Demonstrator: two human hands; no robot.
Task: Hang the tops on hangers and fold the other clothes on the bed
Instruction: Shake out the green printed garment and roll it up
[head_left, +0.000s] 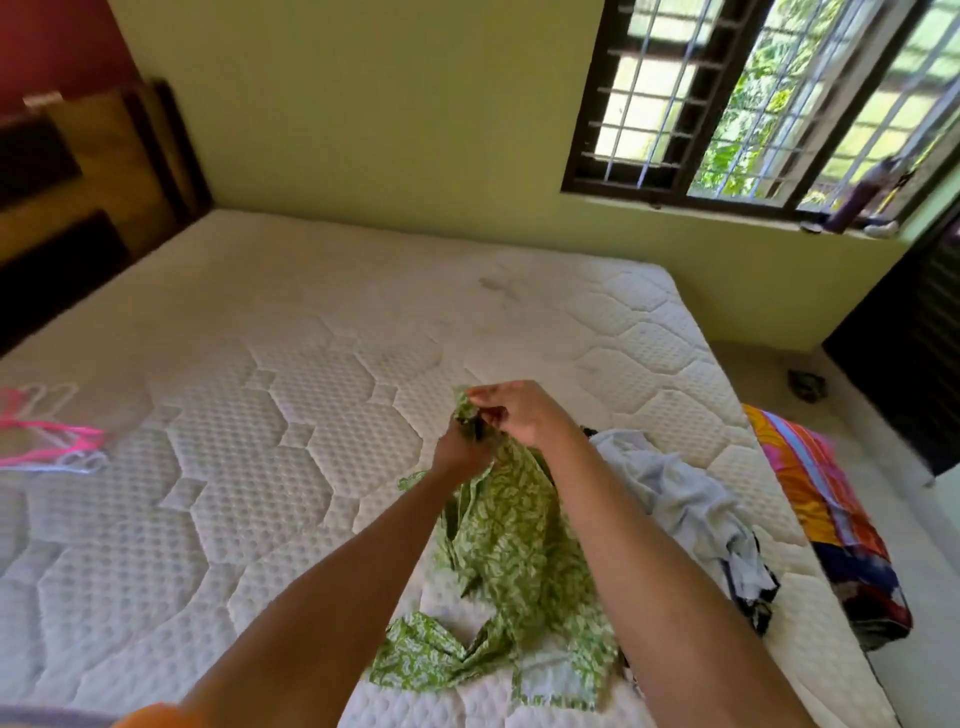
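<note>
Two hands are raised together over the right half of the bed, and a green leaf-printed garment (511, 566) is held between them. Its upper edge is pinched by the curled fingers of the right hand (524, 418), while a fold just below is gripped by the left hand (460, 452); the two hands are nearly touching. From this grip the cloth is hung down and its lower part is spread in loose folds on the mattress (234, 467), near the front edge.

Just to the right of the green garment, a crumpled pale blue garment (685, 499) is heaped on the bed, with dark and white cloth showing beneath its lower end. At the far left edge of the mattress, well apart from the clothes, a small bunch of pink and white hangers (47, 436) is laid flat.

The mattress is bare, white and quilted in a hexagon pattern, with faint marks toward its far side. A bright striped cloth (826, 525) in orange, pink and blue is draped beside the bed's right edge. A dark wooden headboard (104, 171) is seen at the left. The walls are painted pale green, with a red section at the upper left. A dark-framed window (753, 98) with a metal grille is set in the far wall, with green foliage seen outside, and small objects, too blurred to identify, are stood on its sill.
</note>
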